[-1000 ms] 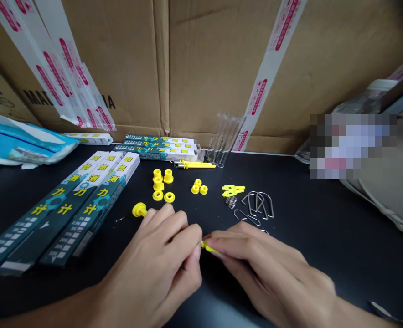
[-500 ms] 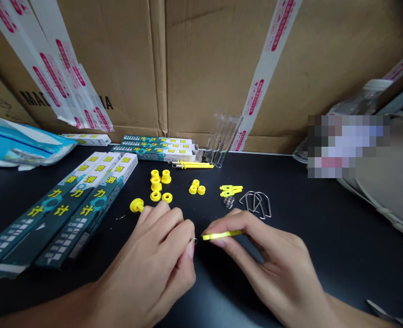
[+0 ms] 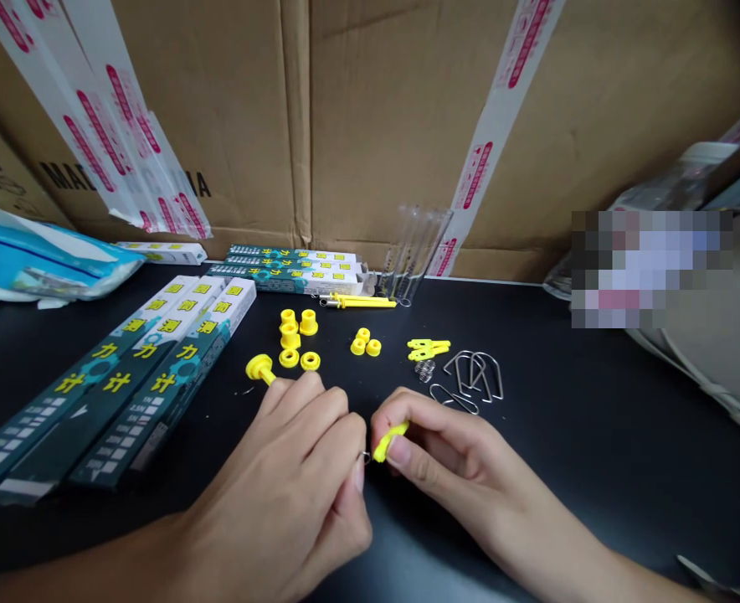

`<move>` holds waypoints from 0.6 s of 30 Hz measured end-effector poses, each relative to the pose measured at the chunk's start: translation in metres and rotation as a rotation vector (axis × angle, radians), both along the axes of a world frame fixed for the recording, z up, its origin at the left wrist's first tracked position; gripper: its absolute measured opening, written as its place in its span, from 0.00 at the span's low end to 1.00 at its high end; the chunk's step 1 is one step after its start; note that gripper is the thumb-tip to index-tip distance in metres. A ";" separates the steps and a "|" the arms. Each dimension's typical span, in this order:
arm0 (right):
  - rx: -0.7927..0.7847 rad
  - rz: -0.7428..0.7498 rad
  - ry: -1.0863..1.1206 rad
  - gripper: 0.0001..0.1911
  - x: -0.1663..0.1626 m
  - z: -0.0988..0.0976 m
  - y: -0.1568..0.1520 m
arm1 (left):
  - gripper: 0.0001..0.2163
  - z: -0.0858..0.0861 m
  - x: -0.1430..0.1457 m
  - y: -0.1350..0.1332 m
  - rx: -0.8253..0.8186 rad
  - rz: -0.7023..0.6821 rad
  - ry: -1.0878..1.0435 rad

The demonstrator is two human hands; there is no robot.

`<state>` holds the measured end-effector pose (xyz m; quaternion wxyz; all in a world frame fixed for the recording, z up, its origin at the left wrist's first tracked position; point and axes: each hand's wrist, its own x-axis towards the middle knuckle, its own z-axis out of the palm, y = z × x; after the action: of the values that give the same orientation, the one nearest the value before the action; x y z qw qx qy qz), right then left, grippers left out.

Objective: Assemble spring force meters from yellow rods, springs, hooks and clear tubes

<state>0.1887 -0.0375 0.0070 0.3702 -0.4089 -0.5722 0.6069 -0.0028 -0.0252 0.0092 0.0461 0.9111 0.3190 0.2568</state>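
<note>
My left hand (image 3: 307,469) is closed, its fingertips pinching a tiny metal ring or hook (image 3: 365,456) that I can barely make out. A yellow flanged plug (image 3: 260,368) pokes out beyond its knuckles. My right hand (image 3: 451,456) is closed on a short yellow plastic strip (image 3: 388,441), whose tip points at the metal piece. Both hands meet low over the black table (image 3: 596,419). Behind them lie several yellow caps (image 3: 298,339), three small yellow rings (image 3: 366,343), flat yellow clips (image 3: 429,347), a small spring (image 3: 427,370) and bent wire hooks (image 3: 474,373).
Three long green and white boxes (image 3: 125,381) lie at the left, more boxes (image 3: 291,270) at the back. Clear tubes (image 3: 415,251) lean on a taped cardboard wall (image 3: 376,117). A blue packet (image 3: 43,264) sits far left, a beige bag (image 3: 709,335) at the right.
My right hand has turned the yellow strip from lying level to tip-down and brought it back against my left fingertips. The left hand has barely moved.
</note>
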 end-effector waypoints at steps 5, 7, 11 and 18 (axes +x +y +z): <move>-0.021 0.010 0.002 0.16 -0.002 0.001 0.001 | 0.13 -0.001 0.001 0.000 0.050 0.004 0.003; -0.030 0.013 0.008 0.16 -0.002 0.001 0.001 | 0.13 -0.001 0.002 0.000 0.051 0.003 0.006; -0.052 0.019 0.022 0.16 -0.002 0.001 0.002 | 0.12 -0.002 0.003 0.000 0.058 -0.003 -0.001; -0.036 0.020 -0.008 0.18 -0.001 0.002 0.003 | 0.12 -0.002 0.002 0.000 0.038 0.010 0.013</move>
<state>0.1875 -0.0349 0.0087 0.3546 -0.4119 -0.5668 0.6192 -0.0004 -0.0248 0.0072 0.0252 0.9119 0.3189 0.2571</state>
